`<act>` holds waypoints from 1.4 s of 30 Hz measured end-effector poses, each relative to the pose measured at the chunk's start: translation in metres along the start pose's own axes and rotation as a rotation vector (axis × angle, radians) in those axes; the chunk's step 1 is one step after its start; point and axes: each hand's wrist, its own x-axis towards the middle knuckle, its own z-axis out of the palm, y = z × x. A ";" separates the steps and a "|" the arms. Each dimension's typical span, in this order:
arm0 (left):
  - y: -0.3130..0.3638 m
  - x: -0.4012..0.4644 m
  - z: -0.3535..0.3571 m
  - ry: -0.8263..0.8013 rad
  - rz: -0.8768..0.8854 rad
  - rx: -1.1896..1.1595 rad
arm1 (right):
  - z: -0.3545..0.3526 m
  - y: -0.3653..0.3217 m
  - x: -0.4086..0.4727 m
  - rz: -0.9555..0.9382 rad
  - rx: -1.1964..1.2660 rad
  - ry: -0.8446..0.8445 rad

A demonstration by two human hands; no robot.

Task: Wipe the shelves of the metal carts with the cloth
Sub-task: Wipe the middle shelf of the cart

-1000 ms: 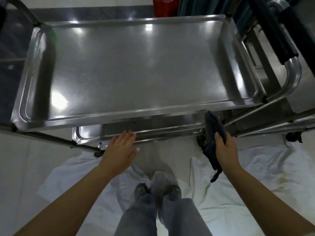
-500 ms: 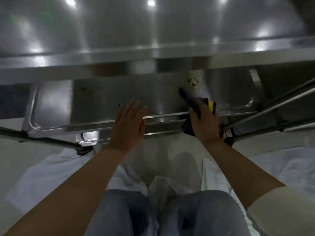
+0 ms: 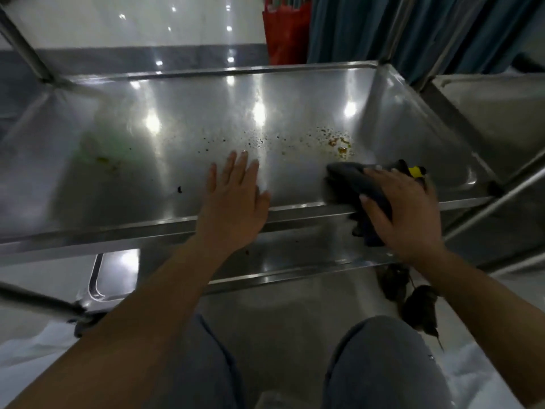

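- Head view, looking down at a metal cart with the person's two forearms reaching in from the bottom edge.
- Shelf point(image 3: 182, 137): a shallow steel tray with a raised rim, filling most of the frame; bright ceiling lights reflect off its surface.
- Brown stain point(image 3: 340, 144): an orange-brown patch with scattered specks, on the right half of the shelf, just beyond the cloth.
- Green smear point(image 3: 103, 156): a faint blurred mark on the left part of the shelf.
- Dark speck point(image 3: 179, 189): a small black spot near the front rim, left of the left hand.
- Left hand point(image 3: 234, 205): flat and relaxed, fingers straight and together, the palm over the front rim and the fingers lying on the shelf; it holds nothing.
- Right hand point(image 3: 404, 214): fingers curled over the cloth, grasping it at the front right of the shelf.
- Cloth point(image 3: 358, 183): dark grey, bunched, with a yellow tag point(image 3: 415, 171) at its far end; it lies on the shelf and drapes over the front rim under the right hand.
- Lower shelf point(image 3: 118, 273): a second steel tray visible beneath the front rim.
- Cart posts point(image 3: 25, 45): slanted steel tubes at the corners.
- Background: a red bag point(image 3: 286, 31) and a blue curtain point(image 3: 398, 28) beyond the cart.
- Foreground: knees in grey trousers point(image 3: 383, 364), and white sheeting point(image 3: 26, 349) on the floor.
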 end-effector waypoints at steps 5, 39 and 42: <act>0.006 0.004 0.004 -0.036 0.014 0.095 | -0.008 0.031 0.022 0.156 -0.108 -0.072; 0.011 -0.004 -0.009 0.005 0.037 0.161 | 0.033 -0.055 0.063 -0.075 -0.040 -0.507; -0.014 -0.012 -0.017 0.033 0.022 0.168 | 0.014 -0.028 0.066 -0.118 -0.002 -0.609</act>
